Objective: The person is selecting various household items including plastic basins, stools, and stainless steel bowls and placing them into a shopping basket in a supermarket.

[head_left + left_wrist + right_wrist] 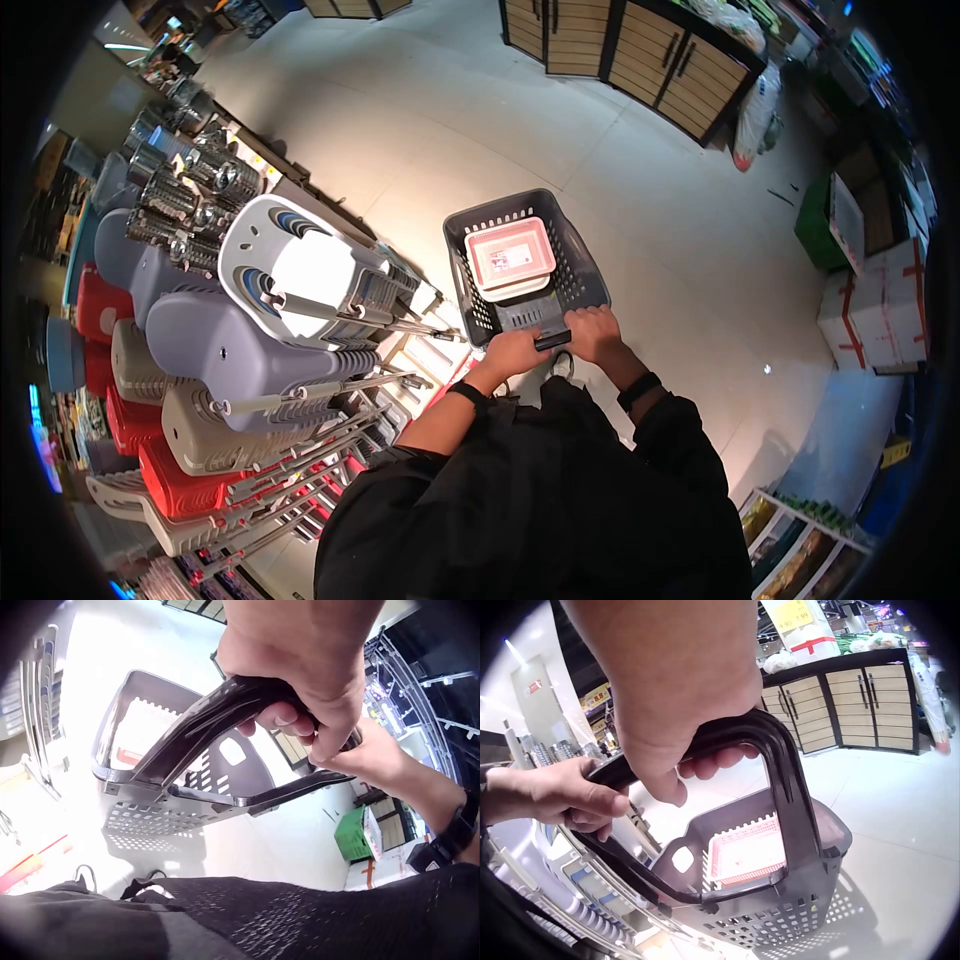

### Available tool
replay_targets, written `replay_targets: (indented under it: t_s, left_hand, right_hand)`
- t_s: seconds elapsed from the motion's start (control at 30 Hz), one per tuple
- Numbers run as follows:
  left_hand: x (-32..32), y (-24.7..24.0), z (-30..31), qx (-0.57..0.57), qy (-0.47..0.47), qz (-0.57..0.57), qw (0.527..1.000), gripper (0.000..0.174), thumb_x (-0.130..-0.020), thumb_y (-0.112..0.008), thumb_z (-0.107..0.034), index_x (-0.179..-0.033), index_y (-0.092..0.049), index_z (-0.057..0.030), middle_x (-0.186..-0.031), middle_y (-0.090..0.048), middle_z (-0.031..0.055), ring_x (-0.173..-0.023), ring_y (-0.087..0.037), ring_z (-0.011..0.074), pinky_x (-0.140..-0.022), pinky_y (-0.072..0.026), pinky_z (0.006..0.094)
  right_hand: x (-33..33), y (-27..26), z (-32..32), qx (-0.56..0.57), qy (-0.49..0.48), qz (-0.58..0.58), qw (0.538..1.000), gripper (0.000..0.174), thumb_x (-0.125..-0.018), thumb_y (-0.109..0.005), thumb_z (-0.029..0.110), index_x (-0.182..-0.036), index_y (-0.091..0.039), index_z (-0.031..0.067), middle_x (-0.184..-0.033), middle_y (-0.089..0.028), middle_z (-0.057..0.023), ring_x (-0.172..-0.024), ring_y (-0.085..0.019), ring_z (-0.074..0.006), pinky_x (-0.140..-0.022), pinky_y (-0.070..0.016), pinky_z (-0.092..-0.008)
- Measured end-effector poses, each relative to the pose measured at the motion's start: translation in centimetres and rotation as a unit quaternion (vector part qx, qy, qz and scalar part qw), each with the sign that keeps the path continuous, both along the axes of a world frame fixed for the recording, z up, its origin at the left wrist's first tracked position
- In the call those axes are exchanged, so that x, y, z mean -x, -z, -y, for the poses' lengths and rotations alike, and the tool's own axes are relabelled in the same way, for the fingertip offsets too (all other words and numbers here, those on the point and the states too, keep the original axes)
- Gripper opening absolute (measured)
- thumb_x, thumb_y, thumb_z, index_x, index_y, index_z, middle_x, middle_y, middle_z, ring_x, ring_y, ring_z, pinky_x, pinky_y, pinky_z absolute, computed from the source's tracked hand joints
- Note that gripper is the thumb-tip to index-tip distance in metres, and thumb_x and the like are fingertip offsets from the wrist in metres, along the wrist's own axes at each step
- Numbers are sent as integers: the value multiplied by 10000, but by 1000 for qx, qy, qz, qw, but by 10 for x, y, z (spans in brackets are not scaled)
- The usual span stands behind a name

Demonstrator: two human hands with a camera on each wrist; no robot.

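Pale floor tiles [640, 220] stretch out beside stacked stools [250, 350]. Over them, the person's left hand [512, 352] and right hand [594, 333] both grip the handle [552, 341] of a dark basket [568, 235], fingers curled round it; a pink tray [510, 255] lies inside.

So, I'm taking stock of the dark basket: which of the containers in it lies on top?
The pink container, with a label showing; the white container shows only as an edge beneath it.
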State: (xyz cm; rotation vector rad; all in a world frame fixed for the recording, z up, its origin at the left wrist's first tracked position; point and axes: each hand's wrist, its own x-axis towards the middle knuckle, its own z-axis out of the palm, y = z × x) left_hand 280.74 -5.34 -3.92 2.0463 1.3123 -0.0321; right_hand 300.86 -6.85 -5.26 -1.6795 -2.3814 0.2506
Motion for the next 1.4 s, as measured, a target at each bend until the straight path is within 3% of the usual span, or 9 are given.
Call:
replay_targets:
  t_s: [0.07, 0.2, 0.27, 0.73, 0.77, 0.97, 1.03, 1.13, 1.4]
  left_hand:
    - [0, 5, -7, -30, -24, -28, 999, 419, -765, -670, -504, -872, -650, -99, -759, -679, 154, -735, -668, 353, -671, -537, 461]
    - [-7, -9, -24, -28, -56, -85, 994, 420, -791, -636, -486, -937, -656, -93, -791, -695, 157, -767, -682, 339, -693, -549, 444]
    - [-12, -9, -28, -23, -88, -79, 993, 412, -781, -637, -473, -928, -656, -89, -796, -694, 161, -770, -682, 340, -700, -549, 443]
    - [-12, -9, -95, -15, -150, -46, 988, 419, -771, -660, -490, -903, -650, -93, -815, -690, 161, -783, -675, 351, -706, -541, 455]
    - [-11, 1, -100, -35, -150, -31, 987, 470, -767, -650, -546, -889, -652, -92, -743, -673, 168, -725, -668, 361, -666, -540, 460]
    - [-7, -1, -137, -3, -168, 10, 986, 445, -793, -631, -534, -909, -652, -104, -804, -684, 166, -783, -670, 359, -705, -534, 465]
    - [-3, -11, -149, -14, -169, 7, 986, 464, -789, -634, -543, -916, -650, -98, -808, -686, 163, -776, -670, 359, -706, -535, 460]
    - [3, -9, -166, -14, -183, 3, 983, 471, -782, -637, -550, -900, -653, -94, -789, -684, 162, -758, -672, 354, -691, -536, 455]
    - [17, -16, -214, -27, -242, 10, 970, 441, -763, -666, -525, -842, -652, -91, -748, -677, 158, -736, -670, 349, -668, -537, 451]
  right_hand:
    - [-4, -6, -20, 110, -16, -14, 994, 245, -661, -716, 195, -858, -611, 96, -887, -666, -98, -901, -635, -293, -799, -447, -450]
    - [-23, -3, -51, 76, -40, -48, 995, 228, -670, -708, 191, -852, -612, 93, -889, -669, -107, -901, -636, -297, -801, -447, -451]
    - [-24, 7, -63, 36, -52, -45, 997, 186, -682, -691, 218, -795, -608, 95, -805, -654, -100, -843, -638, -302, -756, -451, -442]
    - [-24, -7, -160, 60, -130, -39, 989, 170, -717, -674, 239, -769, -623, 86, -792, -670, -112, -805, -647, -322, -756, -472, -449]
    - [-25, -8, -169, 63, -142, -40, 987, 167, -720, -670, 239, -763, -620, 86, -790, -668, -116, -802, -647, -323, -749, -473, -445]
    - [-17, -11, -215, 60, -154, -31, 986, 135, -714, -660, 208, -734, -595, 91, -763, -652, -119, -769, -638, -324, -716, -475, -443]
    - [-12, -10, -230, 43, -167, -36, 984, 113, -716, -646, 193, -711, -581, 100, -710, -629, -103, -729, -630, -316, -692, -470, -447]
    - [-8, 11, -252, -123, -200, -66, 970, 107, -712, -596, 171, -666, -514, 122, -623, -546, -65, -626, -588, -281, -604, -455, -418]
    - [16, -1, -317, -74, -231, -50, 969, 125, -691, -618, 169, -654, -510, 118, -628, -562, -58, -641, -605, -268, -606, -459, -403]
